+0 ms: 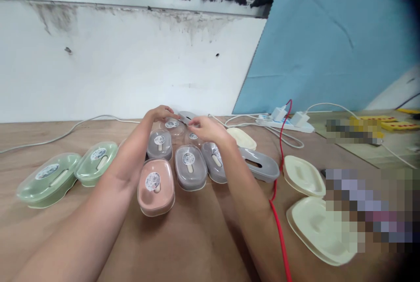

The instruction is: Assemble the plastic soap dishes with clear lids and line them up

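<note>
Both my hands reach to the back of the table near the wall. My left hand (pixel 162 112) has its fingers curled at the left edge of a grey slotted plastic piece (pixel 187 115). On its right side, my right hand (pixel 208 128) pinches the same piece, with the fingertips partly hidden. Below them sit clear lids (pixel 173 126) with round labels. Closer to me are several grey lidded boxes (pixel 191 170) and a pink lidded box (pixel 156 188). Beside my right forearm lies another grey piece with a long slot (pixel 267 166).
Green lidded boxes (pixel 49 179) stand at the left. Cream plastic pieces (pixel 303 177) lie at the right. A red cable (pixel 278 229) crosses the table from a white power strip (pixel 288 123). A pale cable (pixel 75 128) runs along the wall.
</note>
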### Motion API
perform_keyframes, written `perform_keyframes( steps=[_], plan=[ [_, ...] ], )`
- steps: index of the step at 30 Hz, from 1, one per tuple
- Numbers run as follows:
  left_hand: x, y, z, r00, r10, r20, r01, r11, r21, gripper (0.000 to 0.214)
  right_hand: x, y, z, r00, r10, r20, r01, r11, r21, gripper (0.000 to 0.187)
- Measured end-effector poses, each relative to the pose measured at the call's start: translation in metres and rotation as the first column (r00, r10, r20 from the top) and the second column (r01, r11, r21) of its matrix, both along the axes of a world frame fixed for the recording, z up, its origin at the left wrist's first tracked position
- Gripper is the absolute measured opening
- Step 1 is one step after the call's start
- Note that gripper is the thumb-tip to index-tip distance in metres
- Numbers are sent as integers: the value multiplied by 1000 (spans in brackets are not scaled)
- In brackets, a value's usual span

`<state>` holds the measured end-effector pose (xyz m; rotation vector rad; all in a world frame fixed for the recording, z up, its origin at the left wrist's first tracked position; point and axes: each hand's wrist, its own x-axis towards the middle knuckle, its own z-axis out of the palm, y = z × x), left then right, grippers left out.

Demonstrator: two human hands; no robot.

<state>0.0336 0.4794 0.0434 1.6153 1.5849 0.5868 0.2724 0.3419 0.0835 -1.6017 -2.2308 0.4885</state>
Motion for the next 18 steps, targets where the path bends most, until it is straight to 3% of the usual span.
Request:
perform_keyframes(
  steps=[4, 9, 14, 18],
  plan=[
    [6, 0, 1, 1000, -20, 15, 20, 1000, -24, 31, -16, 1, -19, 986, 133, 98, -127, 990, -63, 42],
    [6, -3, 1, 999, -11, 44, 12, 999, -40, 31, -29, 2, -38, 966, 194, 172, -177, 978, -106, 50],
    [7, -10, 7, 989, 55, 134, -50, 998, -39, 31, -27, 2, -39, 966, 198, 166, -179, 977, -119, 48],
    [6, -19, 23, 961, 140, 237, -134, 990, -43, 33, -24, 2, -35, 977, 170, 128, -156, 982, -109, 44]
  ],
)
